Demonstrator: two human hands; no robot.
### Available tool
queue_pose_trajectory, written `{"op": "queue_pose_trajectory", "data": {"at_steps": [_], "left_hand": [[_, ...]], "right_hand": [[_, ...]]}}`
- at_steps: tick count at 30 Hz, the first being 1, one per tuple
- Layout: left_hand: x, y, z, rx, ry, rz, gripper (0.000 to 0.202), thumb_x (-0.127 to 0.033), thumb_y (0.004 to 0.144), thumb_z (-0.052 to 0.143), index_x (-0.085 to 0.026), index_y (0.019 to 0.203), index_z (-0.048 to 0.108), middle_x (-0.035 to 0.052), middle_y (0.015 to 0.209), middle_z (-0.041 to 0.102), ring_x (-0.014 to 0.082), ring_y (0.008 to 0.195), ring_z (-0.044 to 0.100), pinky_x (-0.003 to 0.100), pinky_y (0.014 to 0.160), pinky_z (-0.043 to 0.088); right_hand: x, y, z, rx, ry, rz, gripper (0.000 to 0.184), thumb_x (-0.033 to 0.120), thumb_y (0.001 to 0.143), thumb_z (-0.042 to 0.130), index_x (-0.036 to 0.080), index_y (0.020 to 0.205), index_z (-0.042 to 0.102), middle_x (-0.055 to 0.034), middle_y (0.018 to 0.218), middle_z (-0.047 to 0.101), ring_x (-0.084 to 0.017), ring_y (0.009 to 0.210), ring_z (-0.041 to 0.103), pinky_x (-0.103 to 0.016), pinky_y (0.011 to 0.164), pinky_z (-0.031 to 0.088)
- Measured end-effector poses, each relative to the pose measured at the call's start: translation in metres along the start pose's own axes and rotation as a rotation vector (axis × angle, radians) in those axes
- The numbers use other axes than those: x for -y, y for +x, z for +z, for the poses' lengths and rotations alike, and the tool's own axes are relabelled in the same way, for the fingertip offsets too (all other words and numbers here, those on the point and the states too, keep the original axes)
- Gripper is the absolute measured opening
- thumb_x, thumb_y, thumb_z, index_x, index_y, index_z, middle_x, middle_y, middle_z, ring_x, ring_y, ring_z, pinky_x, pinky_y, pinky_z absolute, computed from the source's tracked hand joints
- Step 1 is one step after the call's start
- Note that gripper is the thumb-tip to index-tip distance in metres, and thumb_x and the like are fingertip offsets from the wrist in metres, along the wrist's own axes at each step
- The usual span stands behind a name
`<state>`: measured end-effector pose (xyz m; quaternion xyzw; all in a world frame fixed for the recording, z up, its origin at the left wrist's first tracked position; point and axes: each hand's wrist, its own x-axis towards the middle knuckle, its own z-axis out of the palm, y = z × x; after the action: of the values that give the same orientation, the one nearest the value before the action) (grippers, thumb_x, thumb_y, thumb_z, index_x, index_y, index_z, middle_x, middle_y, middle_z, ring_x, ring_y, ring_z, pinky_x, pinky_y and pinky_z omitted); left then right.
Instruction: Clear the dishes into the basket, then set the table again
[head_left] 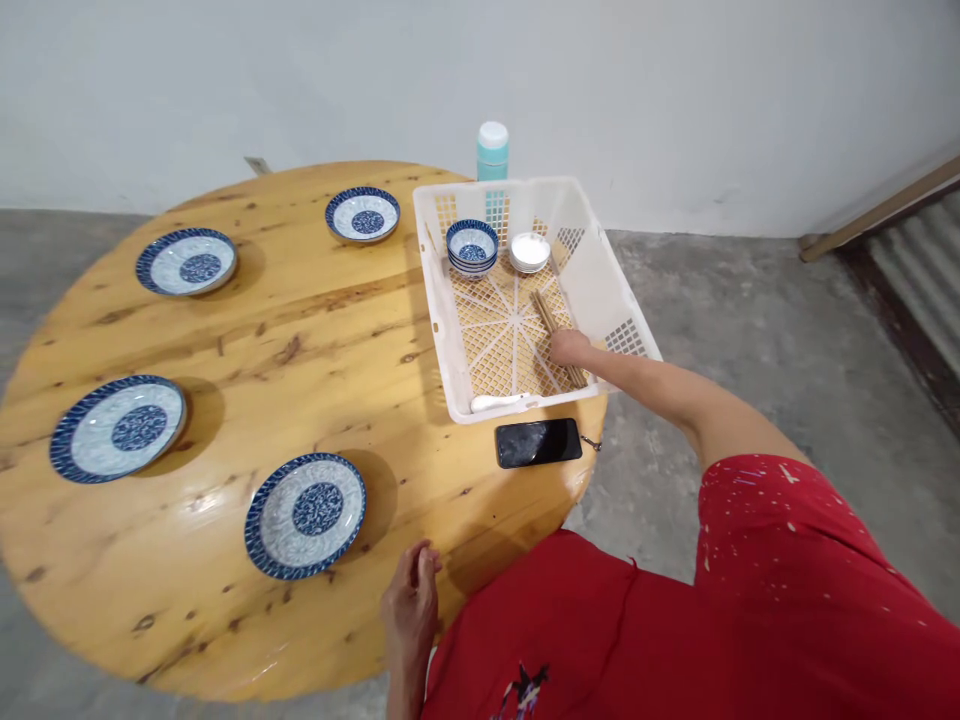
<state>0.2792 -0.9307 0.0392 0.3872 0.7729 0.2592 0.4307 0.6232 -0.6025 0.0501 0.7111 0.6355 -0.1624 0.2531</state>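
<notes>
Reaching over the near-right corner of the basket (600, 280), with the right hand (570, 348) laid over a bundle of chopsticks (546, 313) inside, below mid-length, probably a good spot for taking in several at once. Cannot tell the closeness of the grip, with fingers tucked out of sight. Holding the left hand (411, 590) loosely curled, with no visible load, by the near edge of the table (390, 420), likely out of the way. Toward the basket's far-left corner, see patterned bowls (472, 245) nested in a stack, presumably to save room; by the far edge, white dishes (530, 252) nested likewise; along the near edge, a spoon (495, 402). Just outside that edge, see a phone (538, 443) lying flat. Around the table's far, left and near edges, see four plates (306, 515) spaced well apart, perhaps against knocks.
</notes>
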Motion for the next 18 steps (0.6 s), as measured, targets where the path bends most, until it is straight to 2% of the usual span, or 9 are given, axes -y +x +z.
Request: {"op": "queue_pose_trajectory", "data": {"at_steps": [4,9,13,18], "left_hand": [[-0.001,0.0,-0.001,-0.006,0.023,0.009,0.042,-0.057,0.08,0.047,-0.021,0.095,0.065,0.0064,0.081,0.076,0.0247,0.076,0.075,0.035,0.071,0.059],[0.001,-0.002,0.0,-0.022,0.006,0.012,0.04,-0.056,0.08,0.048,-0.022,0.094,0.064,0.0062,0.08,0.076,0.0241,0.074,0.075,0.034,0.07,0.059],[0.011,-0.005,-0.001,-0.045,0.002,0.022,0.041,-0.056,0.081,0.048,-0.021,0.095,0.064,0.0069,0.08,0.076,0.0236,0.073,0.074,0.034,0.07,0.058],[0.017,-0.008,-0.001,-0.065,0.003,0.006,0.042,-0.057,0.082,0.048,-0.02,0.095,0.064,0.0074,0.083,0.076,0.0239,0.075,0.075,0.034,0.07,0.058]], "right_hand": [[0.001,0.001,0.002,-0.014,0.0,0.029,0.064,0.03,0.083,0.068,-0.001,0.136,0.052,-0.0287,0.125,0.063,-0.029,0.117,0.063,-0.03,0.093,0.048],[0.001,0.007,0.004,-0.009,0.014,-0.009,0.059,0.033,0.08,0.069,0.007,0.132,0.059,-0.0225,0.128,0.064,-0.03,0.121,0.06,-0.033,0.096,0.047],[0.001,0.008,0.0,-0.001,0.078,0.002,0.056,0.031,0.081,0.067,0.006,0.131,0.061,-0.0237,0.129,0.063,-0.032,0.121,0.06,-0.035,0.097,0.047],[0.001,-0.011,-0.013,-0.039,0.229,-0.036,0.04,0.027,0.084,0.068,0.001,0.114,0.069,-0.0235,0.108,0.072,-0.028,0.103,0.067,-0.032,0.086,0.05]]}}
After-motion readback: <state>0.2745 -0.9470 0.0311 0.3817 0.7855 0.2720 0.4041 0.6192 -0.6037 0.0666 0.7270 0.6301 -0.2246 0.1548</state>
